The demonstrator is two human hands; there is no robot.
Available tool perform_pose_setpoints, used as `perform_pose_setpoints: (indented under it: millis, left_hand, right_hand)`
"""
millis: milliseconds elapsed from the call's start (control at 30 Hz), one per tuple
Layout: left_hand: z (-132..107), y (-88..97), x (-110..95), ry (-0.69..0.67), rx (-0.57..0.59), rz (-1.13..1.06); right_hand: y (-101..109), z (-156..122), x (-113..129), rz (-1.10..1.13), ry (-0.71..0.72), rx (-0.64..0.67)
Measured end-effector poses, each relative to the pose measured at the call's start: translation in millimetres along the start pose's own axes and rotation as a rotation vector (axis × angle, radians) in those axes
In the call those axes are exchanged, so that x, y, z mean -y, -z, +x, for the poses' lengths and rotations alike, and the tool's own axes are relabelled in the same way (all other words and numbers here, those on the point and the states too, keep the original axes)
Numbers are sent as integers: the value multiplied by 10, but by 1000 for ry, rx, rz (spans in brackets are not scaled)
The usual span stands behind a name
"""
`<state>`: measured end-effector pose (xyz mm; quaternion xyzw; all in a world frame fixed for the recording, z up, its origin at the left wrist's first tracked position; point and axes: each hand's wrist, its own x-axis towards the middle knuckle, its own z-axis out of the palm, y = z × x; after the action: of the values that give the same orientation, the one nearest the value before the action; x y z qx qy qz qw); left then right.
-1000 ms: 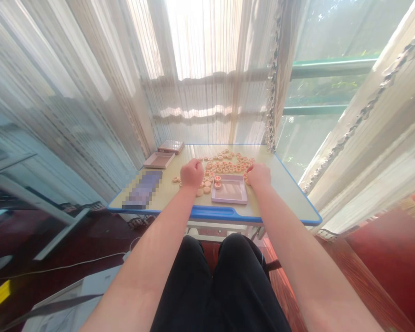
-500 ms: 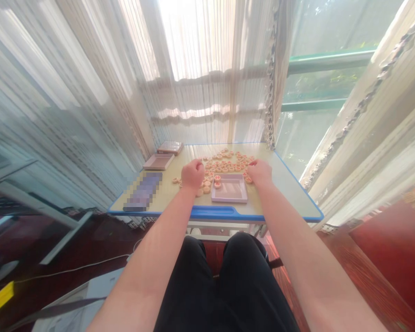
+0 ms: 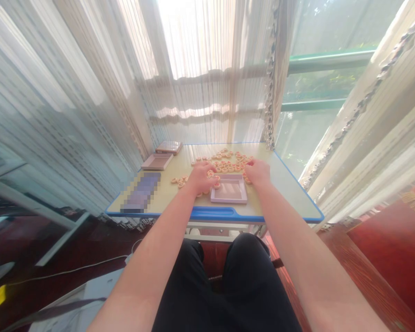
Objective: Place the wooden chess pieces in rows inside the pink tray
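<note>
Round wooden xiangqi pieces (image 3: 226, 165) with red characters lie scattered across the far half of the pale tabletop, and a few more (image 3: 180, 181) sit to the left. My left hand (image 3: 201, 179) lies over the pieces beside the tray's left edge, fingers stretched out towards it. A shallow lilac tray (image 3: 229, 190) stands at the front middle. My right hand (image 3: 257, 173) rests curled on pieces at the tray's far right corner. Its palm hides whatever lies beneath.
The table (image 3: 276, 184) has a blue edge and stands against curtains. At its far left lie a lilac box half (image 3: 157, 161), a stacked box (image 3: 168, 147) and a pixelated flat rectangle (image 3: 140, 192). My black-trousered knees (image 3: 245, 258) sit below the table.
My left hand has moved right and forward from a fist beside the pieces, its fingers now extended towards the tray. My right hand stays nearly still, and the view has shifted slightly.
</note>
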<state>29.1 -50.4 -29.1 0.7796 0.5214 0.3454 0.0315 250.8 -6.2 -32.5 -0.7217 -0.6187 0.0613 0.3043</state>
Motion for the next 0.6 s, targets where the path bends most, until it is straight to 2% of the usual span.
perform_pose_setpoints:
  millis: [300,500,600]
  left_hand:
    - [10,-6,-25,24,52,5]
    - [-3,-6,-13,19,41,-3]
    - [1,-5,-4,64,56,6]
  right_hand:
    - [-25,6,-7,38,15,6]
    - [17,-9,34,54,-42,39]
    - [20,-40,96,81,64,13]
